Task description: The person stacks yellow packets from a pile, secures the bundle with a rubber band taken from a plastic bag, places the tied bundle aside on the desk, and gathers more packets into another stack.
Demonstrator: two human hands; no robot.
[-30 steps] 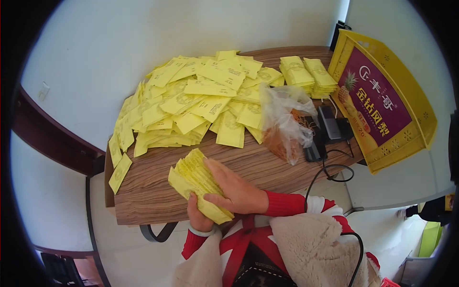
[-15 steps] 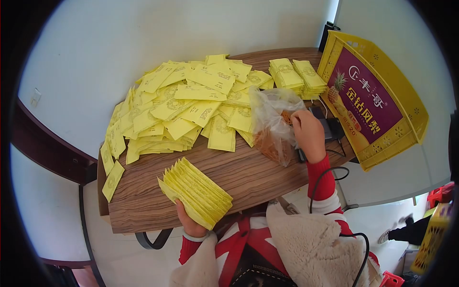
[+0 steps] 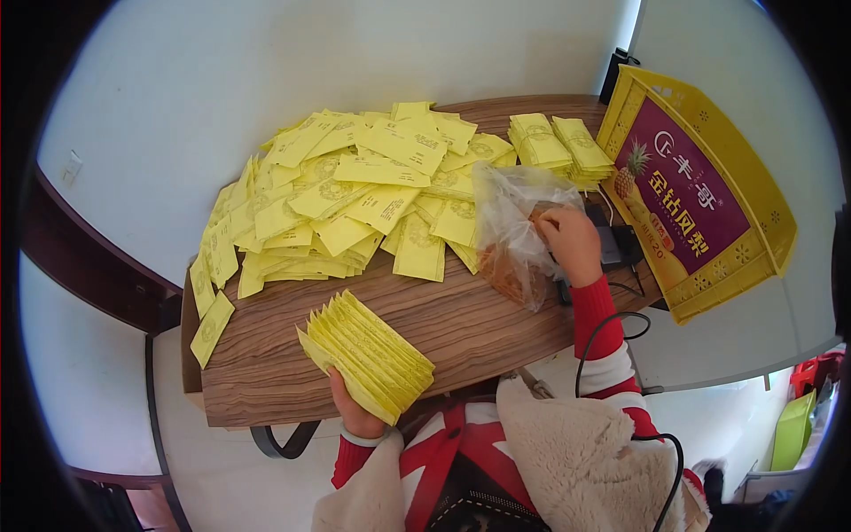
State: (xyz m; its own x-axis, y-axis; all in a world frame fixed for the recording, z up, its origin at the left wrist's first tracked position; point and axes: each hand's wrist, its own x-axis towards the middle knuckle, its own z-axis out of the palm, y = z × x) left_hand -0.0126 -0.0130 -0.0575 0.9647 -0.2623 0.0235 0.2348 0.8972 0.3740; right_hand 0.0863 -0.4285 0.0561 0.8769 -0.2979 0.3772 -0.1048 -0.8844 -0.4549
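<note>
the right hand (image 3: 572,246) had left the packet bundle (image 3: 370,353) for the plastic bag (image 3: 514,222), fingers drawn narrow at its mouth; the left hand (image 3: 356,410) gripped the bundle, the packet pile (image 3: 332,199) beyond it.

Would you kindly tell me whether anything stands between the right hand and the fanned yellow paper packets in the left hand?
Partly: the translucent plastic bag of thin orange-brown bands sits beside the right hand, edging into the direct line. Beyond it, only brown wood-grain tabletop shows before the packets.
</note>
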